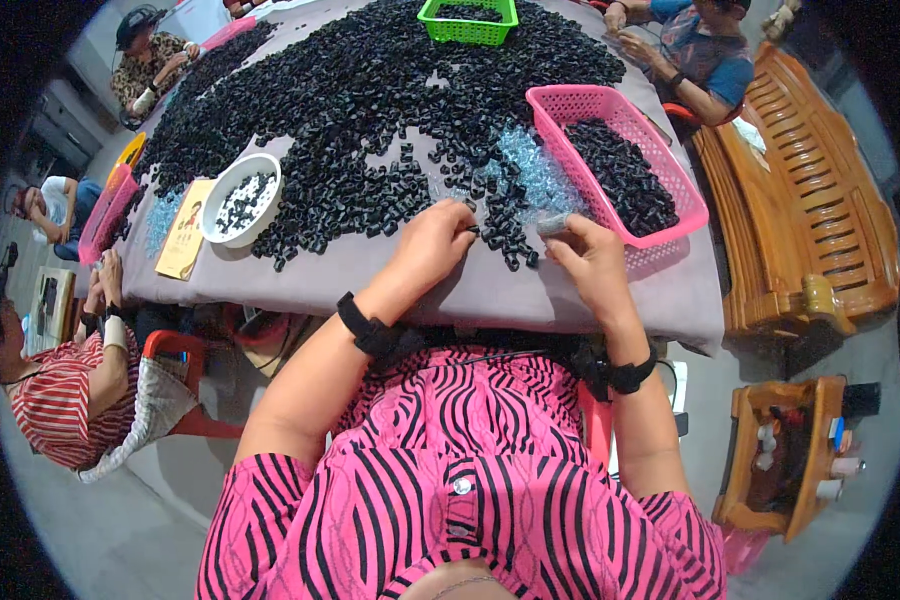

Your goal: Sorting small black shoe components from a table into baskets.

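Over the near part of the table, my left hand [436, 245] is closed in a pinch, with a small black plastic piece [473, 230] at its fingertips. To its right, my right hand [592, 262] pinches a small clear, greyish plastic piece [551, 225] between thumb and fingers. Between and beyond both hands lie loose black plastic pieces [508, 240], part of a large heap [370, 90] across the table. A pile of clear bluish plastic pieces [532, 160] lies just past my right hand. Beside that hand stands a pink basket [660, 238] holding black pieces.
A white bowl [208, 222] with black and white pieces stands left, beside a yellow booklet [180, 240]. A green basket [467, 32] sits at the far side. Several people work around the table [320, 275]. A wooden bench [810, 190] stands to the right.
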